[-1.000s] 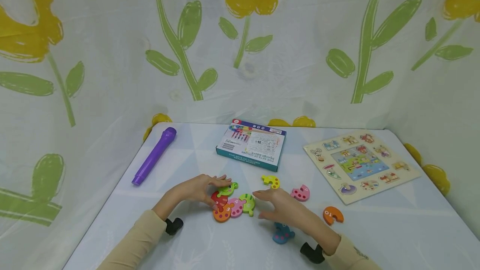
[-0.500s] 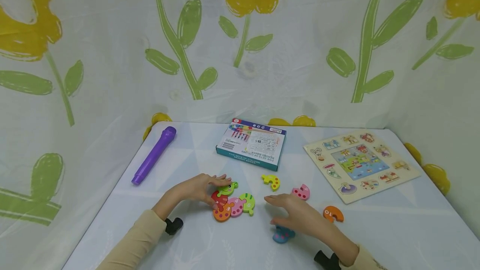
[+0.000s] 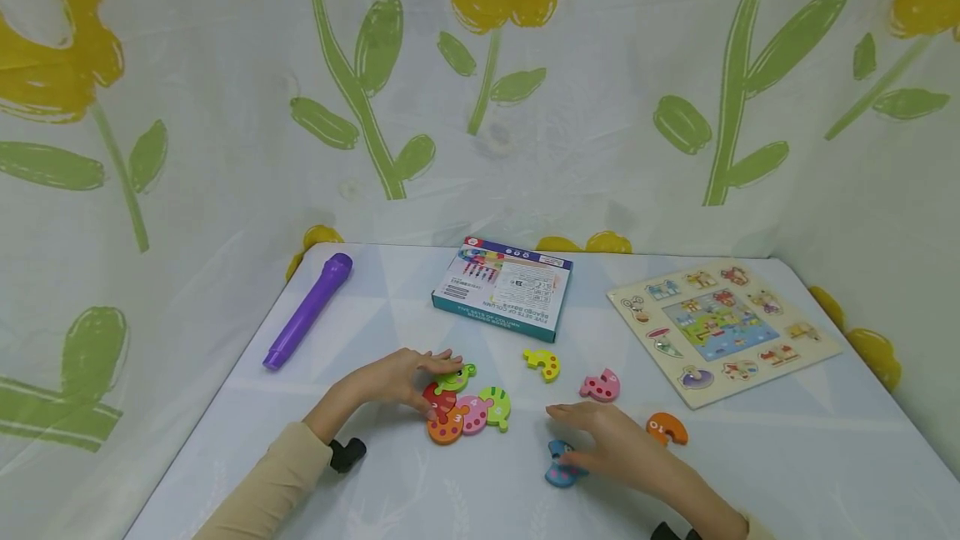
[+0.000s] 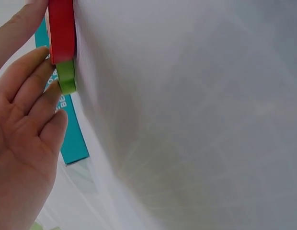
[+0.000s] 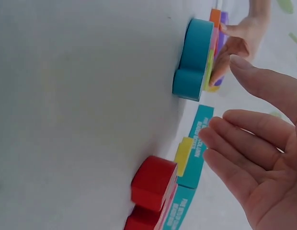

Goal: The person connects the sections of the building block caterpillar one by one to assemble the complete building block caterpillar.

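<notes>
Pale cloth (image 3: 585, 132) printed with yellow flowers hangs behind a whitish bench (image 3: 390, 494) bearing a teal-edged box (image 3: 487, 294). On the person's side of the box, five joined puzzle pieces (image 3: 473, 416) lie flat; the left hand (image 3: 393, 375) rests against them, fingers loosely extended, thumb at the red and orange ones. The right hand (image 3: 611, 433) grasps nothing, fingers straight, its thumb spread above the blue puzzle piece (image 3: 557, 473), which lies nearest the person, well in front of the box. A yellow piece (image 3: 551, 367) sits near the box's front; pink (image 3: 601, 387) and orange (image 3: 662, 426) pieces lie farther right of it.
</notes>
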